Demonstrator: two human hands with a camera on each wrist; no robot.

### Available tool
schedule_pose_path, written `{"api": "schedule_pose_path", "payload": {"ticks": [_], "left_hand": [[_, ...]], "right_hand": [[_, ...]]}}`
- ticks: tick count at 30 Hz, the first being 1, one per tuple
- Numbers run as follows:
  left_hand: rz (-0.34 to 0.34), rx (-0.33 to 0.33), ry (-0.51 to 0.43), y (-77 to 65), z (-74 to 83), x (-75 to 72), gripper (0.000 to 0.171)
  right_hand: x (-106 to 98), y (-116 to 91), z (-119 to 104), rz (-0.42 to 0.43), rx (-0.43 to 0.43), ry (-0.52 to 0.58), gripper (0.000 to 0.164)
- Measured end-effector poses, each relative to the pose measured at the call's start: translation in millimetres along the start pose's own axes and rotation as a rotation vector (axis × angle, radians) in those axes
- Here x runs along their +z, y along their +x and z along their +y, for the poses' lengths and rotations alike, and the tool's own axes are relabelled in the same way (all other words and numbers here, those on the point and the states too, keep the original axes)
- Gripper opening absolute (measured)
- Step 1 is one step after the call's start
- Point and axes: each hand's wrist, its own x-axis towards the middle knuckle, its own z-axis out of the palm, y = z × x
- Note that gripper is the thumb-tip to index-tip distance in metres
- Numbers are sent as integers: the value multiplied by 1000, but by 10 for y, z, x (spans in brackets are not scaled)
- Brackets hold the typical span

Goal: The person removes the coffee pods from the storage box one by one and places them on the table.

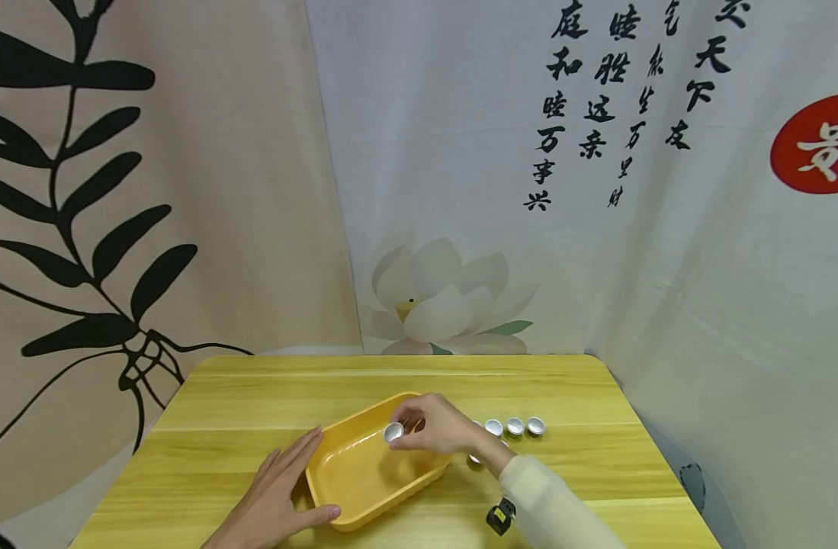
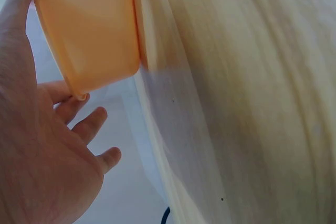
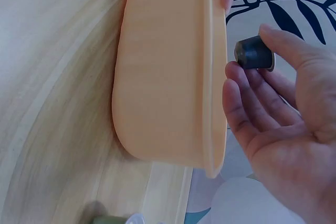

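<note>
There, on the light wooden table (image 1: 254,396), a shallow yellow tray (image 1: 364,476) lay at a slant, its long axis running from near left to far right. The person's left hand (image 1: 277,496) rested flat against the tray's near left corner, fingers straight and spread along the rim, thumb stretched along the front edge; nothing was gripped in it. In the left wrist view the same hand (image 2: 42,161) showed as an open palm with relaxed fingertips beside the tray's rounded outer wall (image 2: 89,30).

The right hand (image 1: 435,427) hovered over the far right part of the tray, its thumb and fingertips pinched on a small capsule (image 1: 393,432) whose silvery foil face looked toward the camera. The capsule hung above the tray's inside, apart from its floor as far as the head view showed. From the right wrist, the capsule (image 3: 254,53) appeared as a dark little cup held between thumb and index fingertip, just beside the tray's rim (image 3: 212,77), while the other fingers (image 3: 244,103) curled loosely below it.

Behind the right wrist, a short row of further silver capsules (image 1: 515,425) stood on the table, near one another and to the right of the tray; part of the row was hidden by the hand. A pale sleeve (image 1: 556,503) covered the right forearm, with a small dark device (image 1: 501,516) strapped beneath it. Printed cloth hangings (image 1: 460,191) with leaves, a lotus and calligraphy formed the backdrop.
</note>
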Motion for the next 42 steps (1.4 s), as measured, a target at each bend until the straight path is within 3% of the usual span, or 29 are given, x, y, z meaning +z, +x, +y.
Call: {"api": "schedule_pose_path", "payload": {"ticks": [17,23,42], "left_hand": [[7,15,11,2,3,-27,122],[-5,1,1,4,0,-21,122],[-2,-2,33,-1,16,-28,123]], "right_hand": [[-158,-216,-17,26,10,103,24],[-229,-316,7,51,-24,90,25],[-519,-763,187,161,8,44,24]]}}
